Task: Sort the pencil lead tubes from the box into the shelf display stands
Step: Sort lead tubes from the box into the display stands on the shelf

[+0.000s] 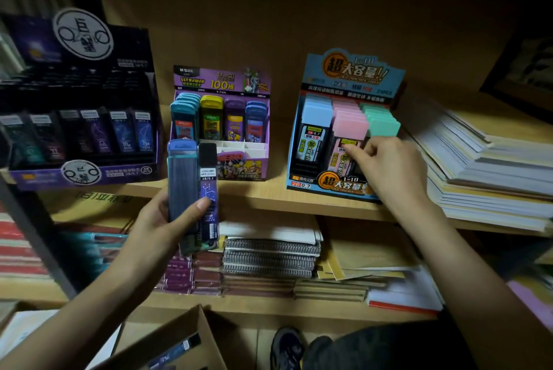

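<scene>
My left hand (163, 220) holds several lead tubes upright in front of the shelf: a blue-capped tube (182, 178) and a black tube with a constellation print (208, 190). My right hand (386, 166) reaches into the blue display stand (329, 187) on the right, fingers pinched at the pink tube (344, 154) in its front row. The purple middle stand (239, 166) holds teal, yellow, purple and blue tubes. A dark stand (80, 172) at the left holds black and blue tubes. The cardboard box (167, 336) sits below with one tube (179, 350) inside.
A stack of paper and booklets (484, 166) lies right of the blue stand. The lower shelf carries spiral notebooks (269, 256), envelopes (368, 259) and maroon books (191, 277). My shoe (287, 348) shows on the floor by the box.
</scene>
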### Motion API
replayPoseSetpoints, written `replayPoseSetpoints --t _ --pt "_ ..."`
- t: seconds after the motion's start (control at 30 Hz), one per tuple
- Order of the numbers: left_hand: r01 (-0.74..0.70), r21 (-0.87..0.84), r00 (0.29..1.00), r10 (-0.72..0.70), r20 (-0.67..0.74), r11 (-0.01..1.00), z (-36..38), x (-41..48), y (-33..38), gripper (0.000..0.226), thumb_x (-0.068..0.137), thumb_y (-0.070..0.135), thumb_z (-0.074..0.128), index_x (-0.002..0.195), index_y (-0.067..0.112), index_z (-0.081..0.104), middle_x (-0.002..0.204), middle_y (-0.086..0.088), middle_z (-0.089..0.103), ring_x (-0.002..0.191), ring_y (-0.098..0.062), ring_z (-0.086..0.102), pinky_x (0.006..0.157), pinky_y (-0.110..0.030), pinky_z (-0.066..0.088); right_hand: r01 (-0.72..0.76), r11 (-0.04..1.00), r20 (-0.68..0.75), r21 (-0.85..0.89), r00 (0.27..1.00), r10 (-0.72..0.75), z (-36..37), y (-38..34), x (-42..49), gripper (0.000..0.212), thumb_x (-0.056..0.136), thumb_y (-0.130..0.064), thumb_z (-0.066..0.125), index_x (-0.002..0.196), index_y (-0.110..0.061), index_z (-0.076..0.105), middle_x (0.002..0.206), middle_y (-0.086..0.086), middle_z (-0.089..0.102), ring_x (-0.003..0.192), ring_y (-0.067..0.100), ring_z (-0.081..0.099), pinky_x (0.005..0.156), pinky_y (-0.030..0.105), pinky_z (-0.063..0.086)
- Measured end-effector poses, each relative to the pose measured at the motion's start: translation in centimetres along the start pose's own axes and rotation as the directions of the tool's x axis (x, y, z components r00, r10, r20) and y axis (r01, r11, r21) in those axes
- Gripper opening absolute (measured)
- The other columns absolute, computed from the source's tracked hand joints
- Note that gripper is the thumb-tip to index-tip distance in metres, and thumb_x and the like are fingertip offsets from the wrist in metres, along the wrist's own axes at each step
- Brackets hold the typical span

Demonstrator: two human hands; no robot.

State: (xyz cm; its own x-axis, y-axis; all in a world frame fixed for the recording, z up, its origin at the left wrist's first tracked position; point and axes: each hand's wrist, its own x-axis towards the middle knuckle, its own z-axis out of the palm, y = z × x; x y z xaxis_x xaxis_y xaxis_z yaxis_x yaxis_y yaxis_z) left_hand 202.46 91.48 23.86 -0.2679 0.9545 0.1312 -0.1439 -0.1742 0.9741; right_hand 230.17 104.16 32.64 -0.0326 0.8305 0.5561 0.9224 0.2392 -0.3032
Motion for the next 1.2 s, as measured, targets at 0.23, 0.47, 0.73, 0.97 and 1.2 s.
replayPoseSetpoints --t 0.23,0.47,0.73,0.97,1.2 --pt "-0.017 -0.003 1.0 0.017 0.001 1.0 -0.1 -0.5 0.8 0.039 0.07 0.03 0.067 0.107 0.022 0.06 0.098 -0.003 0.071 0.092 -0.021 0.069 0.064 -0.026 0.058 -0.118 0.681 0.37 0.723 0.898 -0.237 0.6 -7.1 -3.1 0.014 0.092 -0.026 0.057 0.083 -0.019 0.064 0.075 -0.002 0.067 0.066 0.008 0.064 0.055 0.019 0.049" --pt "-0.04 0.028 0.999 0.04 0.016 0.999 0.2 -1.0 1.9 0.037 0.07 0.027 0.065 0.106 0.022 0.059 0.095 -0.001 0.072 0.092 -0.021 0.069 0.077 -0.037 0.059 -0.365 0.455 0.537 0.812 0.772 -0.339 4.1 -14.0 -5.8 0.007 0.087 -0.019 0.064 0.091 -0.018 0.059 0.077 -0.002 0.061 0.068 0.006 0.058 0.053 0.018 0.045" --pt "-0.069 -0.021 0.997 0.068 -0.044 0.997 -2.0 -0.7 2.6 0.04 0.073 0.03 0.065 0.111 0.018 0.059 0.099 -0.008 0.072 0.09 -0.021 0.069 0.068 -0.03 0.058 -0.421 0.286 0.498 0.861 0.814 -0.3 3.0 -16.5 -3.4 0.012 0.083 -0.006 0.067 0.084 -0.014 0.058 0.072 0.001 0.066 0.051 0.003 0.058 0.048 0.018 0.046" --pt "-0.053 0.035 0.985 0.058 -0.16 0.998 -7.9 -2.0 2.9 0.034 0.082 0.027 0.059 0.115 0.022 0.054 0.102 -0.004 0.072 0.09 -0.017 0.071 0.061 -0.02 0.056 -0.255 0.245 0.319 0.935 0.908 -0.272 3.3 -19.9 -1.8 0.013 0.084 -0.006 0.067 0.083 -0.013 0.056 0.083 0.014 0.068 0.069 0.021 0.063 0.053 0.022 0.05" --pt "-0.073 0.043 0.95 0.083 -0.3 0.996 -12.9 -3.3 4.0 0.036 0.083 0.028 0.058 0.118 0.02 0.054 0.101 -0.007 0.072 0.089 -0.018 0.071 0.06 -0.023 0.056 -0.052 0.334 0.179 0.941 0.915 -0.362 6.5 -26.6 -2.0 0.015 0.081 -0.011 0.071 0.078 -0.02 0.059 0.073 -0.003 0.067 0.065 0.006 0.062 0.058 0.02 0.047"
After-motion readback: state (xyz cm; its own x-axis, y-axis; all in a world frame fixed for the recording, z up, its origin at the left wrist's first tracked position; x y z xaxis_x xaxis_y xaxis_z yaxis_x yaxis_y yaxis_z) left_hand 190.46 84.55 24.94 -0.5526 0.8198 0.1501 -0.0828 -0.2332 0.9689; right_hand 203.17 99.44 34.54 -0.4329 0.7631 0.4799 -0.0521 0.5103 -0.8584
